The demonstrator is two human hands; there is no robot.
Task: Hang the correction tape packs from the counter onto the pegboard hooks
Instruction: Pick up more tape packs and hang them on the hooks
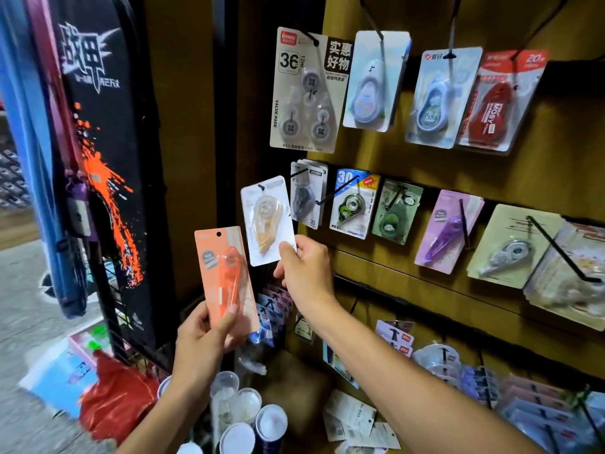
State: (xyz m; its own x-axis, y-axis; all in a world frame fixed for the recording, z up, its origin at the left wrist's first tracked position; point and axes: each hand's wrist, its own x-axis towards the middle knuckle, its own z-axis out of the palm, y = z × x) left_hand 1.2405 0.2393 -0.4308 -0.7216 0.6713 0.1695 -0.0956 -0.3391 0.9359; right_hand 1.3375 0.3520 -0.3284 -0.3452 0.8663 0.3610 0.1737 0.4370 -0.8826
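A white-backed correction tape pack (266, 221) with a pale yellow dispenser is held up at the left edge of the pegboard (425, 165), its hang hole at or just on the tip of a dark hook; whether it has slid fully on cannot be told. The right hand (306, 267) pinches the pack's lower right corner between thumb and curled fingers. The left hand (204, 332) grips the bottom of an orange correction tape pack (226, 276), thumb across its front, holding it upright just below and left of the first, clear of any hook. Around them, 2 rows of packs already hang from hooks: a 36-metre value pack (306, 90) and a red pack (497, 103) in the upper row, a green pack (352, 204) and a purple pack (448, 231) in the lower. More carded goods hang below, and plastic tubes (242, 417) stand beneath the hands. The job looks part done: 1 pack is being hung and at least 1 more, the orange one, waits; the counter's remaining stock is not clearly visible.
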